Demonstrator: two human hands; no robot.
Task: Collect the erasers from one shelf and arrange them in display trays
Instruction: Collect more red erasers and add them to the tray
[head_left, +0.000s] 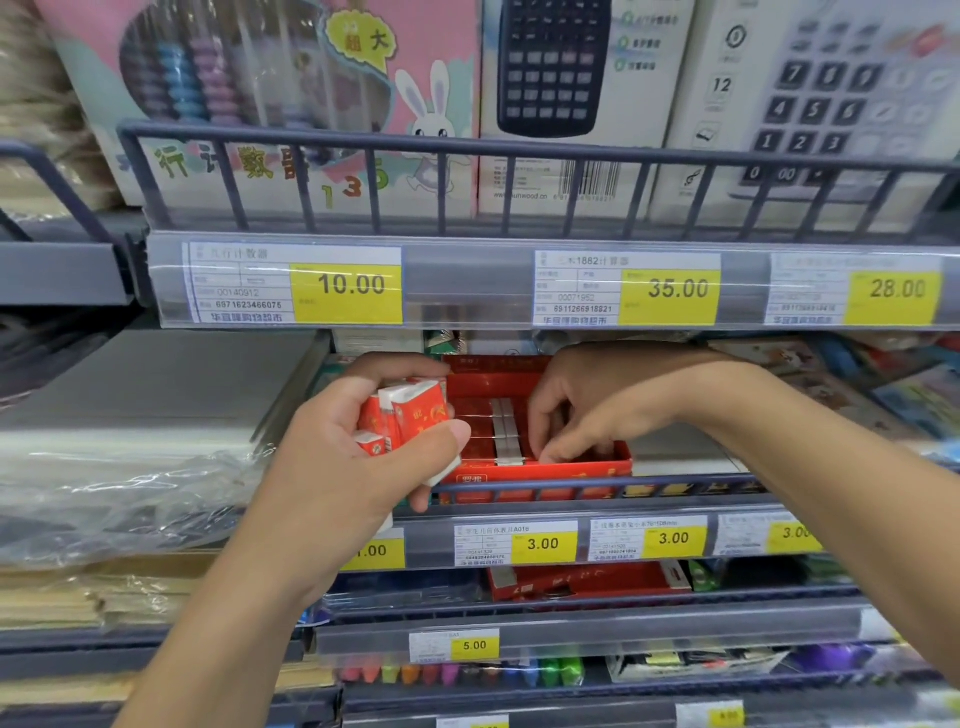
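At frame centre the right hand (571, 410) pinches an eraser into the red display tray (545, 470); seat it flush beside the row; the left hand (358, 457) grips spare erasers (402, 418).

My left grip (363, 441) is raised, fingers and thumb curled tight around what it holds; my right grip (576, 410) reaches forward, fingertips (545, 457) pointing down.

Red-wrapped erasers (402, 415) bunched upright, red display tray (540, 467) holding a flat row
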